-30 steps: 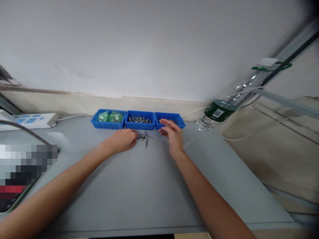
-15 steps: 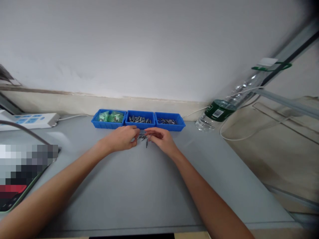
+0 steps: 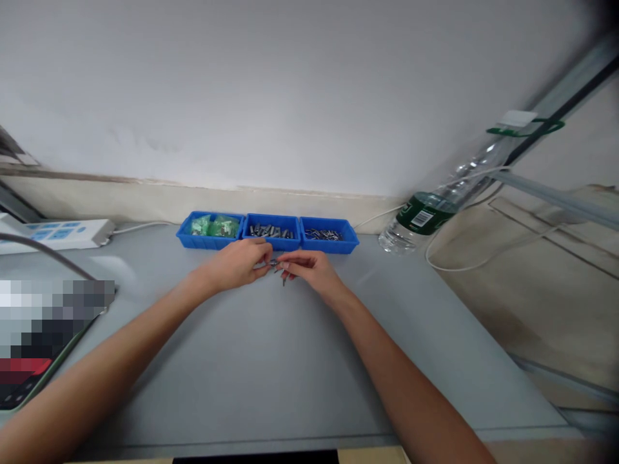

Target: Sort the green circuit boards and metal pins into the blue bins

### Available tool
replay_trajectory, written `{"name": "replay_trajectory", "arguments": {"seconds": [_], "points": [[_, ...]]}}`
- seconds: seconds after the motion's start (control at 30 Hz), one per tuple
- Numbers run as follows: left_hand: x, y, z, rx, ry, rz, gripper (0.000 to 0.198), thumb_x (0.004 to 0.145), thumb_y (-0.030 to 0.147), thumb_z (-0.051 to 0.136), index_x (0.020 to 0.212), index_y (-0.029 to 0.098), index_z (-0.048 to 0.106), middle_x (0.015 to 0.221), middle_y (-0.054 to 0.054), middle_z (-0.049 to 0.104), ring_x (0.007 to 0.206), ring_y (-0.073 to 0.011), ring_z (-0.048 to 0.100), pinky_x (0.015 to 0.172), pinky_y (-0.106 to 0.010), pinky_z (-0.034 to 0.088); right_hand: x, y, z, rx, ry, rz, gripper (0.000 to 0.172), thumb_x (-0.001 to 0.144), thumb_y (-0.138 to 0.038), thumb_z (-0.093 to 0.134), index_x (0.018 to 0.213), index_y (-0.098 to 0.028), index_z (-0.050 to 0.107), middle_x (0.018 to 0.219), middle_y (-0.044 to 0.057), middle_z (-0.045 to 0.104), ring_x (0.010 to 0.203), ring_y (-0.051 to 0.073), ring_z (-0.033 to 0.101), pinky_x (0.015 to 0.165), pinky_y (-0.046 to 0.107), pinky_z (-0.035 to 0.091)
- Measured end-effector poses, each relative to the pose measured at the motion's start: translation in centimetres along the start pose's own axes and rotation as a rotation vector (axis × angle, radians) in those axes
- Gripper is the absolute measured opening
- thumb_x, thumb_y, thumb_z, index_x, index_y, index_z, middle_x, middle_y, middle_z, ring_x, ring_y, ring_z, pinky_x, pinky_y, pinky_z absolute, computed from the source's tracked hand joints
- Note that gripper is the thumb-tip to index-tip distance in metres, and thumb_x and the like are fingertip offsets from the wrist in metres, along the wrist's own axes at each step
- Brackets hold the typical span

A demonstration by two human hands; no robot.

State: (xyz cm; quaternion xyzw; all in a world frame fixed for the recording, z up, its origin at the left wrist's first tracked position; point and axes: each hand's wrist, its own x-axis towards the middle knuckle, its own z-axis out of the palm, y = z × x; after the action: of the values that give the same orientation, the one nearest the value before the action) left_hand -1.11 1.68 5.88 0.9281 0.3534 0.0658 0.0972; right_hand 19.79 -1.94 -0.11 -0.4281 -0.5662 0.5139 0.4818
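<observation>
My left hand (image 3: 239, 264) and my right hand (image 3: 310, 269) meet over a small pile of metal screws (image 3: 280, 267) on the grey table (image 3: 271, 361). Both hands pinch at the screws, fingertips nearly touching each other. Just behind them stand three blue bins in a row: the left bin (image 3: 209, 230) holds green packets, the middle bin (image 3: 271, 232) holds grey metal parts, the right bin (image 3: 329, 234) holds small dark screws.
A clear water bottle (image 3: 438, 209) lies tilted at the back right, with a white cable (image 3: 464, 261) near it. A white power strip (image 3: 58, 233) sits at the back left. A blurred-out device (image 3: 43, 335) lies at the left edge. The wall rises behind the bins.
My right hand came back from the right blue bin to the screw pile and closed its fingers there. My left hand stayed at the pile.
</observation>
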Motion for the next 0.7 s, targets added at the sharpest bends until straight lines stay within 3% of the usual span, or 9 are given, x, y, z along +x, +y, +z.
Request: {"name": "replay_trajectory", "arguments": {"seconds": [0.17, 0.37, 0.5, 0.7], "points": [[0.3, -0.9, 1.5, 0.047, -0.037, -0.042, 0.015, 0.096, 0.023, 0.06, 0.108, 0.018, 0.067, 0.111, -0.009, 0.069, 0.093, -0.0234, 0.067, 0.075, -0.031, 0.048, 0.2, -0.6, -0.4, 0.04, 0.237, 0.003, 0.022, 0.071, -0.036, 0.078, 0.088, -0.024, 0.082, 0.087, 0.006, 0.08, 0.069, 0.016, 0.067, 0.068, 0.032, 0.055], [0.6, -0.9, 3.1, 0.133, -0.054, -0.066, 0.019, 0.1, 0.022, 0.051, 0.105, 0.017, 0.069, 0.108, -0.01, 0.068, 0.092, -0.0252, 0.069, 0.069, -0.031, 0.048, 0.6, -0.4, -1.5, 0.098, 0.586, -0.033, 0.031, 0.065, -0.026, 0.071, 0.095, -0.025, 0.081, 0.111, 0.005, 0.077, 0.083, 0.019, 0.071, 0.071, 0.032, 0.053], [0.6, -0.6, 3.2, 0.151, -0.057, -0.084, 0.022, 0.101, 0.02, 0.047, 0.101, 0.016, 0.068, 0.107, -0.011, 0.069, 0.087, -0.0247, 0.068, 0.066, -0.033, 0.048, 0.6, -0.2, -1.7, 0.076, 0.612, -0.024, 0.028, 0.066, -0.026, 0.068, 0.091, -0.024, 0.08, 0.114, 0.005, 0.075, 0.081, 0.019, 0.07, 0.07, 0.034, 0.052], [0.4, -0.7, 2.5, 0.161, -0.065, -0.109, 0.012, 0.095, 0.019, 0.054, 0.096, 0.017, 0.066, 0.104, -0.009, 0.069, 0.085, -0.0244, 0.067, 0.063, -0.032, 0.044, 0.4, -0.3, -1.2, 0.028, 0.495, -0.009, 0.021, 0.069, -0.029, 0.067, 0.086, -0.022, 0.078, 0.096, 0.005, 0.077, 0.073, 0.017, 0.067, 0.068, 0.032, 0.052]]}}
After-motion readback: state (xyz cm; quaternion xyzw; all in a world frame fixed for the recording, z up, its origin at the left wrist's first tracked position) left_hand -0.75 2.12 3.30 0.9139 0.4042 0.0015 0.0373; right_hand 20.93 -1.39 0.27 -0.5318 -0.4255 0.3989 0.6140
